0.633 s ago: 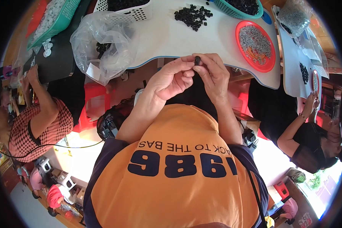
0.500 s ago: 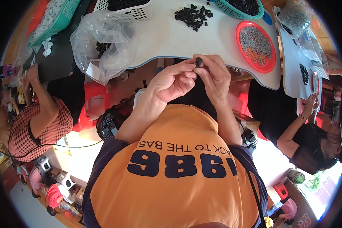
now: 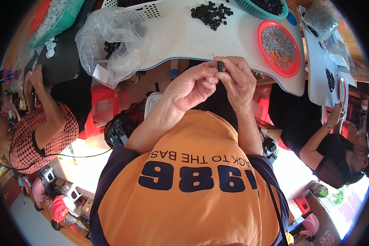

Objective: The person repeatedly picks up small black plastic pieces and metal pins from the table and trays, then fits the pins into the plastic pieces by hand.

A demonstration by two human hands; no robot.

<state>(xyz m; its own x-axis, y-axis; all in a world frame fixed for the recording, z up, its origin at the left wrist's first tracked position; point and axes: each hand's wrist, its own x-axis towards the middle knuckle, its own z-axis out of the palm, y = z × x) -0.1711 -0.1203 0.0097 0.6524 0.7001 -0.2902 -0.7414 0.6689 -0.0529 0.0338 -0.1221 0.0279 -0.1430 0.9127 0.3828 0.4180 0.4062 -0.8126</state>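
Observation:
Between my fingertips, just off the table's near edge, is a small black cylindrical plastic part (image 3: 220, 66). My right hand (image 3: 238, 82) pinches it between thumb and forefinger. My left hand (image 3: 194, 84) meets it from the other side, its fingers curled and its thumb and forefinger tips closed against the part. Beyond my hands, a loose pile of small black parts (image 3: 211, 15) lies on the white table (image 3: 180, 41). To the right, a red plate (image 3: 291, 72) holds many small silvery metal pieces (image 3: 278, 44).
A clear plastic bag (image 3: 110, 41) with black parts hangs over the table's left edge. At the back stand a white basket (image 3: 153, 11) and a green basket (image 3: 254, 13), both with black pieces. Co-workers sit at left (image 3: 49, 127) and right (image 3: 328, 151). A red stool (image 3: 100, 104) is below.
Both hands have shifted slightly to the right with the black part, which now shows more of its length upright between the fingertips.

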